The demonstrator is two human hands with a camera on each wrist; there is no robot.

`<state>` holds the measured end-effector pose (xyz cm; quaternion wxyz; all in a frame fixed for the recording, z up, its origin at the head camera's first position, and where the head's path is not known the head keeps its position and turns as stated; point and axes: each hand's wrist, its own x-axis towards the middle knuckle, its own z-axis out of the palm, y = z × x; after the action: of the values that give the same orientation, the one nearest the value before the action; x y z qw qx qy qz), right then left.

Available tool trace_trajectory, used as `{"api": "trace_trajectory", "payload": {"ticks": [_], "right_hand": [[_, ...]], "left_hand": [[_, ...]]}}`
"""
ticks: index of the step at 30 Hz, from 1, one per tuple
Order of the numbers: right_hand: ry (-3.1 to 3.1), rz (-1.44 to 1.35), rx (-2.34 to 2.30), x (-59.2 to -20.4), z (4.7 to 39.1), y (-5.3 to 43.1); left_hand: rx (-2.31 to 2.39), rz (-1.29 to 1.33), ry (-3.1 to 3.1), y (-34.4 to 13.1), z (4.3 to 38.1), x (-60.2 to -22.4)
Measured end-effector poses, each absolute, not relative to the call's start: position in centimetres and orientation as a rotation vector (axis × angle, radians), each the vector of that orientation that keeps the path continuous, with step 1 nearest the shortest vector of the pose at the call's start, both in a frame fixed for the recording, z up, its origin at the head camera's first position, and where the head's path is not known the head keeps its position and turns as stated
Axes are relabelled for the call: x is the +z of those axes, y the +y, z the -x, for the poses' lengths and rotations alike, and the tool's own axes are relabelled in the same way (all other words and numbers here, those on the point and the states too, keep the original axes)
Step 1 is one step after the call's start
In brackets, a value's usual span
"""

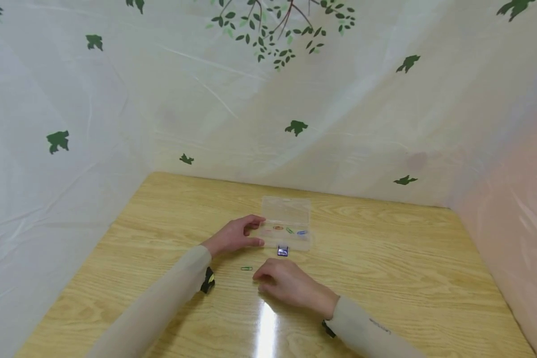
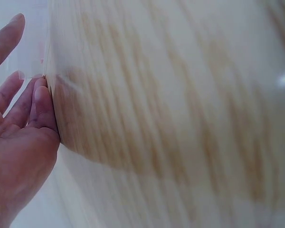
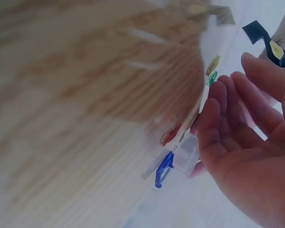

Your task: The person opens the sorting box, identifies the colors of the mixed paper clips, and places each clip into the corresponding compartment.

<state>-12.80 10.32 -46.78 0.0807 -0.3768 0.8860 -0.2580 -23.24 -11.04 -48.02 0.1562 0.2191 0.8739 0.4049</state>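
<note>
A clear plastic box (image 1: 301, 243) stands on the table with its lid (image 1: 286, 209) up. In it lie a red paper clip (image 1: 278, 227), a green paper clip (image 1: 290, 230), a blue paper clip (image 1: 302, 232) and a faint pink one. A blue clasp (image 1: 282, 250) juts from its front. My left hand (image 1: 232, 234) holds the box's left end, thumb toward the front and fingers toward the back. Another green paper clip (image 1: 246, 268) lies on the table, just left of my right hand (image 1: 288, 282), whose fingers are loosely bent with nothing visible between them.
Beyond the fingertips in the right wrist view, a small yellow thing (image 3: 212, 65) shows near the green clip. The wooden table (image 1: 385, 258) reflects a bright light at the front. Leaf-printed sheeting (image 1: 232, 109) surrounds its back and sides.
</note>
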Motion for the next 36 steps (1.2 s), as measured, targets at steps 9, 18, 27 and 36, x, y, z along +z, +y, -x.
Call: {"api": "trace_trajectory", "payload": {"ticks": [9, 18, 27, 36], "right_hand": [[2.651, 1.039, -0.731, -46.77, 13.08, 9.94], [2.621, 1.053, -0.72, -47.05, 13.57, 9.62], [2.596, 1.079, -0.677, -46.8, 13.72, 9.55], [2.586, 1.117, -0.687, -46.58, 13.51, 9.7]], "left_hand": [[1.136, -0.624, 2.508, -11.03, 23.25, -47.89], [1.146, -0.618, 2.502, -11.16, 23.43, -47.9], [1.144, -0.617, 2.497, -11.06, 23.64, -47.87], [1.146, -0.615, 2.506, -10.96, 23.47, -47.84]]}}
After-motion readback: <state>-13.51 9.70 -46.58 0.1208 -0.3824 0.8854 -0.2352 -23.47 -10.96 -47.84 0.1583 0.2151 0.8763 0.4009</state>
